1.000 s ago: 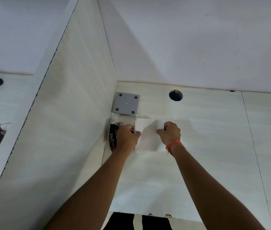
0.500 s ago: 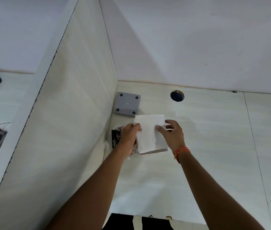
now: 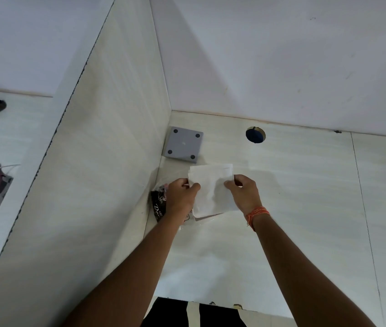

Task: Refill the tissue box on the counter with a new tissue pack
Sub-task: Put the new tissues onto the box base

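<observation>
Both hands hold a white stack of tissues [image 3: 212, 190] over the pale worktop [image 3: 305, 208], in the far left corner by the side wall [image 3: 107, 161]. The left hand [image 3: 182, 197] pinches the stack's left edge, and the right hand [image 3: 244, 193] pinches its right edge. Each hand is closed on the stack. A grip on each side probably keeps the soft sheets flat and together, so they do not flop or slide apart.

Under the left hand lies a dark and clear wrapper [image 3: 159, 206], touching the wall. I think it is the empty pack the tissues came in, left to one side.

A grey square thing [image 3: 183, 143] with four dark dots sits just beyond the stack, tucked in the corner. It may be the tissue box turned upside down with its feet showing, but I cannot tell for sure. A round hole [image 3: 255, 135] in the worktop is to its right.
</observation>
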### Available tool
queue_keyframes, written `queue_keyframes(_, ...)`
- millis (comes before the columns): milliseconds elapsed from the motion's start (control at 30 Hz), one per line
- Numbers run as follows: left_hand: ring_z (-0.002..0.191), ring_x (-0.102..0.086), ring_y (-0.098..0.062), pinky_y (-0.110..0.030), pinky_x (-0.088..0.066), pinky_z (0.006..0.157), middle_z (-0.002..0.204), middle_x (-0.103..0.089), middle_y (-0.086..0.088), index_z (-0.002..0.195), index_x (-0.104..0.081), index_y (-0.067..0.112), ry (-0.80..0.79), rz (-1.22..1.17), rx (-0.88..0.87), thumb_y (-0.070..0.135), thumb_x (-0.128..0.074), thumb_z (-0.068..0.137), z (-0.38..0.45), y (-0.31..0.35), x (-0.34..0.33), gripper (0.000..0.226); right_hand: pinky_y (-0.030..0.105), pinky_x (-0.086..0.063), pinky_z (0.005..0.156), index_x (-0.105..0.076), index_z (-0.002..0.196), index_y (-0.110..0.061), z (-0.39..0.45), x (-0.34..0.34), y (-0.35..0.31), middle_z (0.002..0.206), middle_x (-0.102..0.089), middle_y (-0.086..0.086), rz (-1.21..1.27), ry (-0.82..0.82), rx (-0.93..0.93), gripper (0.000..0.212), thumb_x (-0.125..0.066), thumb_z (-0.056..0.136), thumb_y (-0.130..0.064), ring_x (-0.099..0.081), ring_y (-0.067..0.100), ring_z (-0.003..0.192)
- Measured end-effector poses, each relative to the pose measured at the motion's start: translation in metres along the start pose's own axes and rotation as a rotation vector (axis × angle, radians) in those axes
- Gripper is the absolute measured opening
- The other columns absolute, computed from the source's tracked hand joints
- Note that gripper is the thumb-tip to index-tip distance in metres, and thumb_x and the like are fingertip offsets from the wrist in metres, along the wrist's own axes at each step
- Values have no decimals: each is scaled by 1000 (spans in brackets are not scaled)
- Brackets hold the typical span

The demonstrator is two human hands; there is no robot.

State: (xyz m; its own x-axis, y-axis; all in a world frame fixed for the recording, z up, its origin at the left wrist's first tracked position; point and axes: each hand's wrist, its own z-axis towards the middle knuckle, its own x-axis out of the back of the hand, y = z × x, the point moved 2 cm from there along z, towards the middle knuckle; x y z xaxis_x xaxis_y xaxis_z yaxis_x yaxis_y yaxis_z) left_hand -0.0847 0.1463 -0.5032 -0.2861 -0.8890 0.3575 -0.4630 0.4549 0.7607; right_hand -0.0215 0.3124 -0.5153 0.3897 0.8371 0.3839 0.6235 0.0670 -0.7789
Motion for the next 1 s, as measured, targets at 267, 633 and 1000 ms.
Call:
queue_keyframes(267, 46, -42, -12, -22, -28, 45, 45, -44, 5, 49, -43, 17, 122, 234, -56, 18, -73, 76, -9, -15, 1, 40, 28, -45, 79, -71, 105, -9, 6, -8, -1, 100, -72, 7, -289, 34, 57, 25, -71, 83, -22, -59, 21, 86)
queue_keyframes(633, 73, -63, -28, -26, -39, 63, 61, -56, 0, 70, -61, 8, 138, 400, -6, 32, -76, 73, -7, -40, 6, 29, 26, -41, 77, -65, 105, -14, 8, -23, 5, 91, -64, 0, -454, -43, 37, 29, -74, 79, -22, -54, 18, 83)
queue_keyframes(1000, 64, -53, -23, -34, -42, 59, 69, -54, 1, 84, -43, 13, 215, 301, -297, 41, -62, 91, -11, -67, -3, 35, 29, -45, 75, -57, 121, -14, -5, -33, 27, 112, -60, 6, -493, 24, 297, 34, -61, 91, -29, -61, 25, 92)
